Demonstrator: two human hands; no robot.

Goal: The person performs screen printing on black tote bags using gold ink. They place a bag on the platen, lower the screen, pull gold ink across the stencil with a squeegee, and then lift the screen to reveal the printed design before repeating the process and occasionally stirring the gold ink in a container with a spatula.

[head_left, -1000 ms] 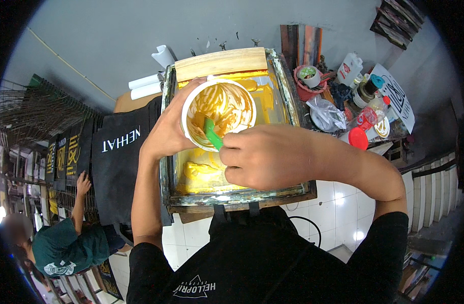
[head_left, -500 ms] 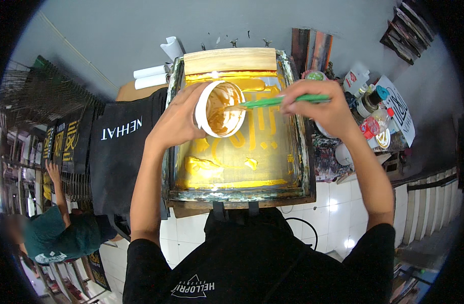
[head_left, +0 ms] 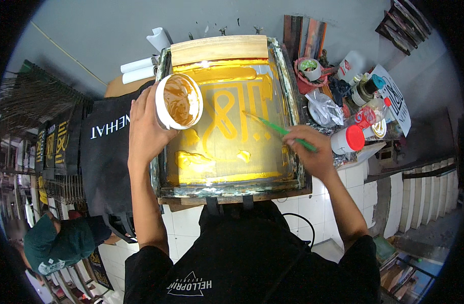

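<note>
My left hand [head_left: 150, 119] is wrapped round a white tub [head_left: 163, 115], tilted so its brownish-gold ink [head_left: 177, 100] shows. The tub is above the left side of a screen-printing frame [head_left: 227, 192]. In my right hand [head_left: 313, 152] is a thin green stick-like tool [head_left: 273, 126], its ink-coated tip pointing left over the mesh; I cannot tell whether it touches. Gold lettering shows through the mesh, and yellow ink blobs [head_left: 193, 160] lie at its near left. A wooden-handled squeegee [head_left: 219, 49] lies across the frame's far end.
To the right stand a red-lidded jar [head_left: 349, 139], a clear bottle [head_left: 374, 114], a teal-capped bottle [head_left: 366, 91] and a pink container [head_left: 309, 83]. Black printed cloth [head_left: 108, 162] hangs at left, near white paper rolls [head_left: 138, 71]. A person in green [head_left: 60, 245] is further left.
The tub has shifted left, away from the tool. My right hand has drawn back toward me with the tool, whose tip is now out of the tub and above the lettering.
</note>
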